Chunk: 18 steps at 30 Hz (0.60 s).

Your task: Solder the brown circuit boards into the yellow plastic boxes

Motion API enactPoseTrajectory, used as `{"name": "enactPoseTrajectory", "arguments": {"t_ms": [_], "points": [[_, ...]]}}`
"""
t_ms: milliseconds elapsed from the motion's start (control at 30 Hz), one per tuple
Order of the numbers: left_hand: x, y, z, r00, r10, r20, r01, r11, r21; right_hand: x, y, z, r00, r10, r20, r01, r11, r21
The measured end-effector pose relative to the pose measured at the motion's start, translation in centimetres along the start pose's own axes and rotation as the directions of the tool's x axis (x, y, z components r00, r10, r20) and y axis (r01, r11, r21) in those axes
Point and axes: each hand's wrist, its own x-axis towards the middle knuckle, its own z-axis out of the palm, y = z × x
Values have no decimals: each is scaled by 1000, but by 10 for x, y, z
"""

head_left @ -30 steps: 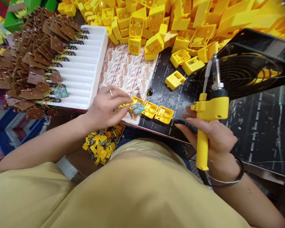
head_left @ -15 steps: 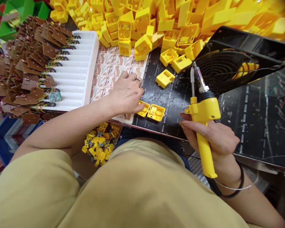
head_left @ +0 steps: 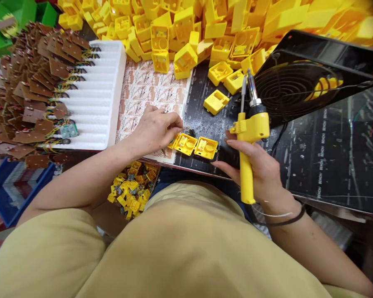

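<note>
My left hand (head_left: 157, 130) is closed in a pinch at the left edge of an opened yellow plastic case. Whatever sits between its fingertips is hidden. The case lies inside-up as two halves, the left half (head_left: 187, 144) by my fingers and the right half (head_left: 206, 148) with a round speaker grille. A small dark part (head_left: 190, 132) shows just behind the left half. In my right hand (head_left: 261, 165) is a yellow soldering gun (head_left: 247, 165), gripped by its handle with the metal tip pointing away from me. Its tip is apart from the case.
A black fan (head_left: 286, 82) stands at the back right, near the soldering tip. Yellow cases (head_left: 186, 58) are heaped along the back. Brown circuit boards (head_left: 34, 91) lie over a white foam tray (head_left: 102, 99) at left. A printed sheet (head_left: 149, 89) covers part of the bench.
My right hand has brought the soldering gun left, closer to the case. My left hand has drawn back left, its fingers now pinched, uncovering the left half and the dark part.
</note>
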Motion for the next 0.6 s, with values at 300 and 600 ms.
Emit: {"name": "enactPoseTrajectory", "arguments": {"t_ms": [300,600], "points": [[1,0,-3,983,142,119,-132,987,-90,7,-6,23,996,63,60,-67,996,63],[-3,1,19,954,294,-66,-277,942,189,6,-9,-3,996,37,-86,-36,999,18]]}}
